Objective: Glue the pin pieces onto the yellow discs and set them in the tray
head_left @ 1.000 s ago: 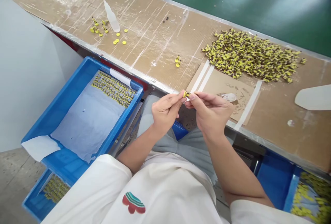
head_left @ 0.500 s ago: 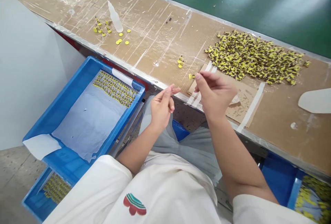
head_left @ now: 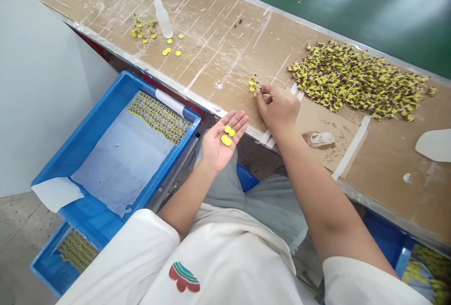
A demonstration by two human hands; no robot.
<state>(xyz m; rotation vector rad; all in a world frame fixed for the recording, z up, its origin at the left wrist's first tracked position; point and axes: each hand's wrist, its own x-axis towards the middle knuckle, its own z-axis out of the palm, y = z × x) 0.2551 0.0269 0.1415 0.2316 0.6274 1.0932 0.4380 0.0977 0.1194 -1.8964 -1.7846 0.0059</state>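
My left hand (head_left: 221, 143) is palm up with its fingers stretched out. Several small yellow discs (head_left: 226, 140) lie loose on that palm. Thumb and forefinger of my right hand (head_left: 280, 107) pinch a small yellow-and-dark figure with a round yellow base (head_left: 257, 93), partly hidden by the fingertips. It is at the cardboard-covered tabletop, beside a couple of similar standing figures (head_left: 252, 82). To the right of this hand spreads a big heap of loose yellow-and-brown figures (head_left: 355, 79).
A white squeeze bottle (head_left: 162, 16) stands among more discs and figures at the upper left. The blue tray (head_left: 52, 159) below the table edge holds rows of figures on a pale sheet. A taped cardboard piece (head_left: 313, 112) carries a wet-looking clear patch.
My left hand has opened, and the yellow discs on its palm now show. My right hand has moved slightly left and forward, bringing the figure down beside the others.
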